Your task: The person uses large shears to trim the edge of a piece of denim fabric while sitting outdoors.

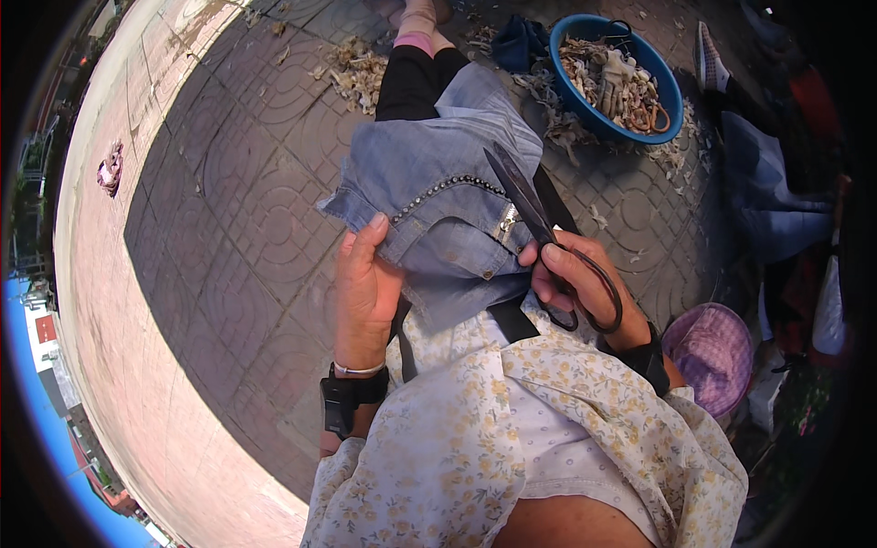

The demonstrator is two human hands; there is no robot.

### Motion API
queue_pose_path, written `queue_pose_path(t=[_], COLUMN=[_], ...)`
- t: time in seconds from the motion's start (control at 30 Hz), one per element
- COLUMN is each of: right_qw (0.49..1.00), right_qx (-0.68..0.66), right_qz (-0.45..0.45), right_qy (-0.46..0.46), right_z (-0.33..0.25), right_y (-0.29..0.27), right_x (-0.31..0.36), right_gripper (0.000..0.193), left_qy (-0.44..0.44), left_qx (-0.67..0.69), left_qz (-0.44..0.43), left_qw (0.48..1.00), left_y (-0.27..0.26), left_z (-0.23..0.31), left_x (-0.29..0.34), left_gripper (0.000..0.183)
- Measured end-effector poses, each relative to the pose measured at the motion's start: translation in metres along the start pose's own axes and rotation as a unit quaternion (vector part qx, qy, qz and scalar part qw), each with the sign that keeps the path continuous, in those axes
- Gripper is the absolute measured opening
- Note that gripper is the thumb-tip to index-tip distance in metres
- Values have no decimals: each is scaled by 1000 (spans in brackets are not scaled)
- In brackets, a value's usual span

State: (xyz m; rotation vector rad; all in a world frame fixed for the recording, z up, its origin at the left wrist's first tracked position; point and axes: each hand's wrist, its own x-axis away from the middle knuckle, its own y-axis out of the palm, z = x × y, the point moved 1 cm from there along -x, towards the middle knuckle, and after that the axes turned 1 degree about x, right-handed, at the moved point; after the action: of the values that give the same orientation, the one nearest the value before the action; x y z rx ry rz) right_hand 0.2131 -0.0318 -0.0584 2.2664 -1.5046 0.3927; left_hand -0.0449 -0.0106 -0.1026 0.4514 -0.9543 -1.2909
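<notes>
— Where was the denim garment?
— Draped over the knee, at twelve o'clock from the left hand, which pinched its studded edge.
— And the right hand?
— Closed through the scissors, blades nearly shut. The cloth looked soft, limp, fairly light; best gripped at a thick seam.

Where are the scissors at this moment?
In the head view, right of centre: the scissors are in the right hand, their closed blades lying across the denim garment that the left hand grips, below the blue basin.
</notes>
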Motion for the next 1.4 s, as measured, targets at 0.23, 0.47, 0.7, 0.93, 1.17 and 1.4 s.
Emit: queue_pose_path(t=[0.23, 0.47, 0.7, 0.93, 1.17, 1.4], right_qw=[1000, 1000, 998, 990, 988, 990], right_qx=[8, -8, -5, -19, 1, 15], right_qz=[-1, 12, -65, -142, -156, -143], right_qy=[-9, -20, -7, 8, -3, 3], right_z=[0, -3, -13, -18, -22, -20], right_y=[2, 1, -2, 5, 6, 9], right_x=[0, 4, 17, 22, 20, 20], right_gripper=[37, 36, 36, 37, 38, 38], left_qy=[-16, -19, -7, 7, 81, 137], left_qx=[-54, -77, -79, -113, -147, -171], left_qz=[16, 36, 46, -27, -23, 15], left_qw=[998, 996, 996, 993, 986, 976], left_y=[12, 14, 19, 37, 42, 31], left_z=[-7, -7, -2, 4, 13, 36], left_x=[15, 18, 22, 26, 24, 8], left_gripper=[38, 38, 40, 35, 31, 25])
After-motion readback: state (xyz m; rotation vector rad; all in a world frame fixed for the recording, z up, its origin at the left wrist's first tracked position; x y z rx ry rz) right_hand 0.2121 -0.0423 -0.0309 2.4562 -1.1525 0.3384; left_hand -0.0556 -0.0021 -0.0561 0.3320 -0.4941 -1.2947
